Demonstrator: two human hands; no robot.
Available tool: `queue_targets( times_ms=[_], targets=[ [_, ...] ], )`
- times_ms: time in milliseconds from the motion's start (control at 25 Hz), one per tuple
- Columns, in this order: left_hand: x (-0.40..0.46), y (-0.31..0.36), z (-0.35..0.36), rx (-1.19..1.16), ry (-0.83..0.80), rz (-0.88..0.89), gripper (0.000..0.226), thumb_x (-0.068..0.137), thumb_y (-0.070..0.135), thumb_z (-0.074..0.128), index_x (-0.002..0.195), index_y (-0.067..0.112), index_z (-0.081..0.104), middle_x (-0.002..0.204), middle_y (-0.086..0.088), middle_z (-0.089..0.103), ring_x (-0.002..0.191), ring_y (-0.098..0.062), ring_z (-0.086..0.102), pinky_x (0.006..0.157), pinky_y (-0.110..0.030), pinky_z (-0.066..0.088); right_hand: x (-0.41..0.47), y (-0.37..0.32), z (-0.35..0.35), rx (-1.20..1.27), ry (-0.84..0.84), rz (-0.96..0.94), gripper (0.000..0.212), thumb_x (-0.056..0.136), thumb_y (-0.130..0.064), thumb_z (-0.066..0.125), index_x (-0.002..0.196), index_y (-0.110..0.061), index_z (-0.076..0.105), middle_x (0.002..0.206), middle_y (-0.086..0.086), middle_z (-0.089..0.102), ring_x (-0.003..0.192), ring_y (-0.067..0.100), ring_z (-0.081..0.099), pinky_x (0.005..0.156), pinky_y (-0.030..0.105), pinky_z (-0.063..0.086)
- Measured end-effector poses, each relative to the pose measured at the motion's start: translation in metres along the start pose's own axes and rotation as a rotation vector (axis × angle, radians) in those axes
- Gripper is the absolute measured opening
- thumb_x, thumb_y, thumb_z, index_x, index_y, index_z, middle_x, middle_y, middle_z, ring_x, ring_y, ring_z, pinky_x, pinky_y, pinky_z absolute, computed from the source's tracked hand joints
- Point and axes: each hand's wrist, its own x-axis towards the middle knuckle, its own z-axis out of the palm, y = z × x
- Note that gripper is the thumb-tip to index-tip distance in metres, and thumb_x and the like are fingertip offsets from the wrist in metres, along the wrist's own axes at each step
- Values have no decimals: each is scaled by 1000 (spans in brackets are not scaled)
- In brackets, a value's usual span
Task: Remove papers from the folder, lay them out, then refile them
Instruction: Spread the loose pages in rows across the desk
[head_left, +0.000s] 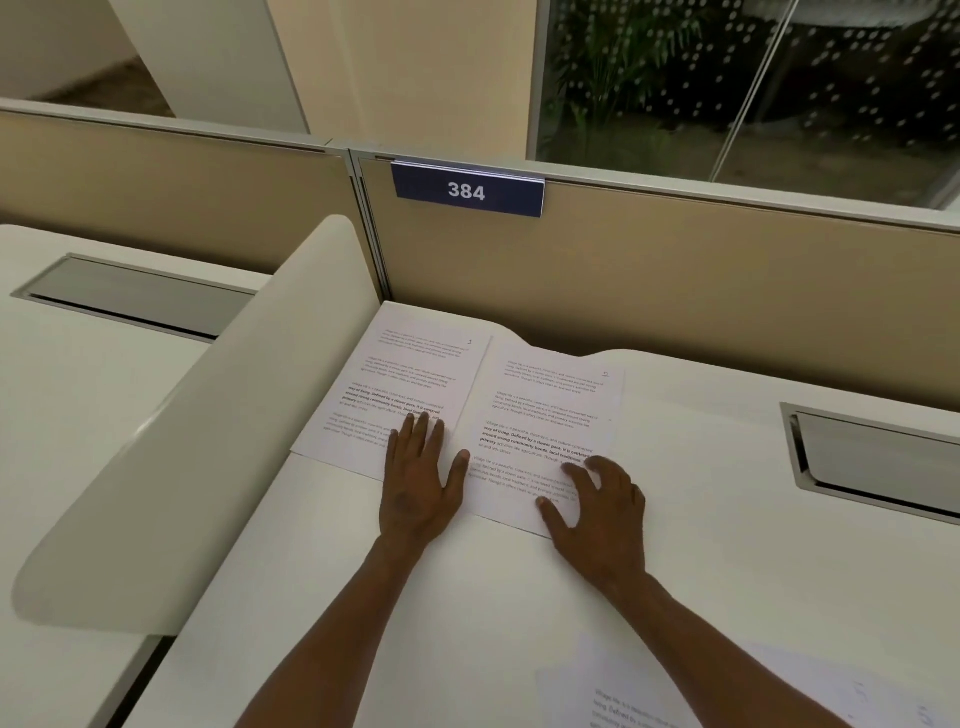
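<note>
Centre of frame, left to right. First sheet (395, 384) flat on the desk (727, 519); left hand (418, 478) presses its lower right corner, fingers straight and close together, thumb spread. Second sheet (540, 431) just beside it, edges touching or nearly so. Right hand (597, 504) rests on its lower right, fingers bent, tips on paper. More papers (639, 701) at lower right; folder not clearly made out.

Risk: fingertip drag could skew or buckle the second sheet over the first.

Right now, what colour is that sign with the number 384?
Dark blue sign with white numerals, seen clearly in the head view.
</note>
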Motion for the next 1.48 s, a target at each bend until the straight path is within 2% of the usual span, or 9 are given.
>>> queue_targets(
  times_ms=[120,240,600,800,1480],
  targets=[
    [-2,-2,1,34,69,-4,64,91,55,44,133,10,61,147,-10,51,143,-26,36,122,-46,19,0,-3,4,-41,-2,8,64,83,-68,51,129,-25,63,136,6,51,133,23,43,108,45,30],
    [-3,-4,3,50,50,-3,61,89,52,48,131,11,62,145,-9,53,141,-27,40,118,-49,26,-1,-4,5,-54,-13,-10,66,84,-70,49,133,-26,60,139,5,49,136,22,40,109,44,27],
    [-2,-4,5,59,48,-20,60,91,52,49,133,10,61,146,-10,52,141,-27,40,118,-50,27,-2,-1,4,-80,-56,-53,64,89,-68,43,137,-29,57,147,3,45,143,22,35,112,47,24],
    [-2,-5,6,69,51,-23,62,93,54,41,132,11,62,145,-10,53,140,-27,41,118,-49,27,-2,1,5,-99,-65,-69,63,90,-68,43,138,-29,56,148,3,45,144,21,34,111,49,27],
    [-3,-3,5,63,49,-34,60,92,51,45,132,8,60,144,-12,53,139,-28,42,118,-49,28,-3,2,7,-111,-69,-78,61,92,-68,43,138,-30,55,149,2,42,145,21,32,113,51,25]
  ],
)
